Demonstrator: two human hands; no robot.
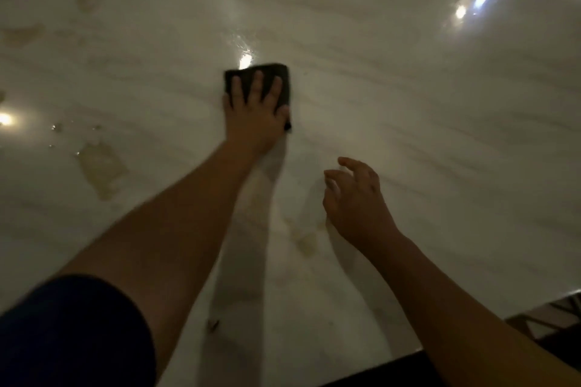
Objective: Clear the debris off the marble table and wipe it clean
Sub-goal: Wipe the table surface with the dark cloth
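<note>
A dark folded cloth [281, 72] lies flat on the glossy marble table [408, 110] near the middle of the view. My left hand [253, 116] presses down on it with straight, spread fingers, arm stretched far forward. My right hand [356, 198] hovers just over the marble to the right and nearer me, fingers loosely curled and holding nothing. Brownish stains mark the marble at the left [100, 166], at the far left [22, 34] and near my right wrist [303, 239]. A small crumb of debris [213, 324] lies close to the near edge.
Water droplets [56, 129] glisten at the left by a lamp reflection. The table's near edge [418, 350] runs along the bottom right, with a dark patterned floor or chair [556, 314] beyond it. Bright light reflections sit at the upper right.
</note>
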